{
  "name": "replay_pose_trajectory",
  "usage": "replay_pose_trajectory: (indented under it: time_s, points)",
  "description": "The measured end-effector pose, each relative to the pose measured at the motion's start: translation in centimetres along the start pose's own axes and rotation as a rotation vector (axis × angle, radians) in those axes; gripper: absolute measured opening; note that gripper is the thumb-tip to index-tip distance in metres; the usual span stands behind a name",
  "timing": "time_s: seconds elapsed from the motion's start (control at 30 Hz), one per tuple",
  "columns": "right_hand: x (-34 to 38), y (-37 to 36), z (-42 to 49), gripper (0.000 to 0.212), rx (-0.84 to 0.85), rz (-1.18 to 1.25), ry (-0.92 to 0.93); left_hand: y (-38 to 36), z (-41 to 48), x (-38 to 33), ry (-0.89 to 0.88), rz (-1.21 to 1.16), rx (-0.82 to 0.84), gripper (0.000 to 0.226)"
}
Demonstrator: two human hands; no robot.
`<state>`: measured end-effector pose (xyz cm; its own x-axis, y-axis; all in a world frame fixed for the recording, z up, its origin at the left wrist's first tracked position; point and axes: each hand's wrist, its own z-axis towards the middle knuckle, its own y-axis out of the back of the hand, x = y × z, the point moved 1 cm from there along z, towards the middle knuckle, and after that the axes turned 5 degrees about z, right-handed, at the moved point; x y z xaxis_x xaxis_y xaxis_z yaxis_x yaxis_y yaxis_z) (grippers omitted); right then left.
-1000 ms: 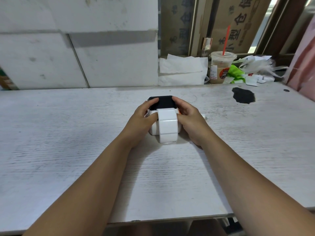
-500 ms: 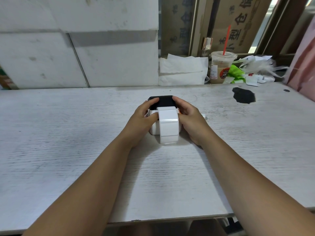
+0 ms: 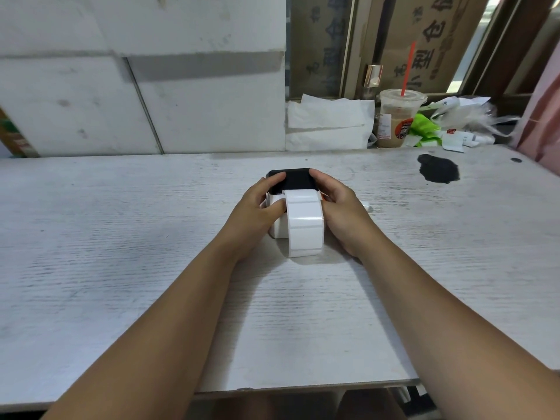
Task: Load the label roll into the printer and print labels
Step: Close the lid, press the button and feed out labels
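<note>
A small white printer (image 3: 277,228) with a black lid (image 3: 295,178) stands in the middle of the white table (image 3: 121,253). A strip of blank white labels (image 3: 304,222) comes out of its front and curls down to the table. My left hand (image 3: 257,210) grips the printer's left side, fingers on the lid and thumb at the strip's edge. My right hand (image 3: 339,207) grips the right side, fingers on the lid's corner. The label roll inside the printer is hidden.
Behind the table's far edge lie folded white paper (image 3: 330,124), an iced coffee cup with a red straw (image 3: 397,121), and green and white wrappers (image 3: 448,128). A black stain (image 3: 438,172) marks the table at the right. White panels stand at the back left.
The label strip has come out a little further and hangs lower in front of the printer. Both hands stay on the printer's sides.
</note>
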<state>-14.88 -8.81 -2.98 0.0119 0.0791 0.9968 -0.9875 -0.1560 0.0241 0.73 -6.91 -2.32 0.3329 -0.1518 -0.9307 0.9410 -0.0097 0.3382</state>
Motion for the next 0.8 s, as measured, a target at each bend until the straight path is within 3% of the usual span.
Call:
replay_pose_trajectory:
  time_s: [0.27, 0.8]
  points:
    - [-0.36, 0.37, -0.18, 0.064, 0.042, 0.123, -0.03, 0.06, 0.07, 0.29, 0.006, -0.03, 0.013, 0.046]
    - [-0.49, 0.45, -0.16, 0.063, 0.054, 0.13, -0.006, 0.13, -0.11, -0.09, -0.017, 0.06, 0.027, 0.036]
